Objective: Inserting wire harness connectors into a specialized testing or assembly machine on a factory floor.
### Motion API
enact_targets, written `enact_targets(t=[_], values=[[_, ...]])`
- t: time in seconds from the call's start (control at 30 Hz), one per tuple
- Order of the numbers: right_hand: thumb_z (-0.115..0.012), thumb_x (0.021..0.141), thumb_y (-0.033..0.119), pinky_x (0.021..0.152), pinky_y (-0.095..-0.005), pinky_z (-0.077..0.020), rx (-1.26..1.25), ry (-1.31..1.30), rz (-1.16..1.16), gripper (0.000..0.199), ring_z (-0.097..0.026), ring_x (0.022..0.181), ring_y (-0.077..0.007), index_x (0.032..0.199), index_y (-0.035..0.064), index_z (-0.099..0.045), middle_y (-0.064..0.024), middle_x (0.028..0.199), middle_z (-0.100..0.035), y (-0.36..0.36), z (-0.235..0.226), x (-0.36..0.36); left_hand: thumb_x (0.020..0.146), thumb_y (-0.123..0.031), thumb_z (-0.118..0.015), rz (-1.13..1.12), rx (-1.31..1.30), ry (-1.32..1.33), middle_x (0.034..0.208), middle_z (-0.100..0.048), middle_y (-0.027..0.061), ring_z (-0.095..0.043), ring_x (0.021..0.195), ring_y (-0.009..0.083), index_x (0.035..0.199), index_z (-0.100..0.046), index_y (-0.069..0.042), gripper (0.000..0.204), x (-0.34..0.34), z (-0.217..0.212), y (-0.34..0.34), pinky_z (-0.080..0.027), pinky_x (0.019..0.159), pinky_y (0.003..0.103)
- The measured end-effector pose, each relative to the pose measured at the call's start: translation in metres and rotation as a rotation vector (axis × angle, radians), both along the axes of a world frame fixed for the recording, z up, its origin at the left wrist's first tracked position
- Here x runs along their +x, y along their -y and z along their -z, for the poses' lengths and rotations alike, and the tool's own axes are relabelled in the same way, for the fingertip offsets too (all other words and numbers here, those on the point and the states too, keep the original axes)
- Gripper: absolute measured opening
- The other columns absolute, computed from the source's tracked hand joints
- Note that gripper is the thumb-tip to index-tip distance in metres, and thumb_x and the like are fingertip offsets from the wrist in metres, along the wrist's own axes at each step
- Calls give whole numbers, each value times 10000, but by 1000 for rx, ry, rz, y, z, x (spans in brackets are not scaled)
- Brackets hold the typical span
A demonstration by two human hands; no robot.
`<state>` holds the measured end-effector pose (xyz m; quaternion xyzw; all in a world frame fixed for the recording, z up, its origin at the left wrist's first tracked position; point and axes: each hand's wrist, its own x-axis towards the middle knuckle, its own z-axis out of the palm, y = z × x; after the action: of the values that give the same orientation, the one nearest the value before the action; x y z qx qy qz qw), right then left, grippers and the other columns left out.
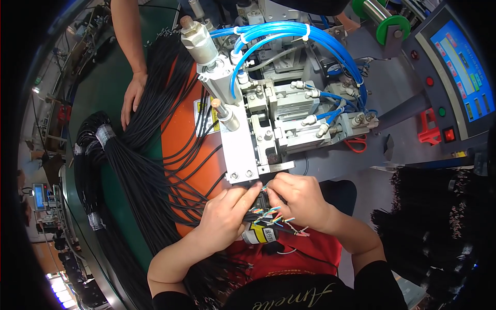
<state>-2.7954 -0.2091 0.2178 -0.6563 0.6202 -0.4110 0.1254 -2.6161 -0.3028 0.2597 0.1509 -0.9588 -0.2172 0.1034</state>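
Observation:
Both of my hands meet below the white metal head [239, 155] of a bench machine. My left hand [225, 213] is closed, its index finger reaching to the machine's lower edge; it seems to hold the end of a black cable, mostly hidden by the fingers. Opposite it, my right hand [299, 199] pinches thin coloured wires [264, 189] at that cable's end. Just under my fingers, more stripped coloured wire ends [268, 213] fan out toward my right wrist. A silver roll-shaped part with a yellow label [263, 233] sits below them.
Long black cables [129, 170] lie in tied bundles over an orange surface [181, 142] and a green table [111, 206]. Another person's hand [135, 98] rests by them. Blue air hoses [330, 44] arch over the machine. A control screen [462, 72] stands right; more cables [429, 227] hang below.

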Motion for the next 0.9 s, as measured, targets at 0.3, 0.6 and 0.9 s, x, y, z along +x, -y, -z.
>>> enact_targets(t=[0.3,0.6,0.9], values=[[-652,698,92,463,-348,-454,25,-174,-36,92,-575,544,-252,701,50,-570,-68,634,-527,4,-12,-2,663,-152,-638,182,-172,112,894,-523,96,-537,740,244,1200,-550,27,572,-4,-7,0,-468,616,336],[-652,688,120,440,-355,-444,53,-209,-46,115,-580,531,-251,639,70,-561,-54,597,-528,8,-13,-7,677,-137,-605,223,-233,142,885,-510,96,-523,745,228,1209,-542,40,564,-6,-12,-1,-460,603,314],[-652,700,119,453,-356,-458,100,-195,-102,97,-598,547,-253,674,64,-577,-67,655,-591,11,-12,-13,726,-110,-562,200,-257,160,835,-490,64,-531,699,180,1158,-553,54,462,-11,-11,4,-479,570,281]])
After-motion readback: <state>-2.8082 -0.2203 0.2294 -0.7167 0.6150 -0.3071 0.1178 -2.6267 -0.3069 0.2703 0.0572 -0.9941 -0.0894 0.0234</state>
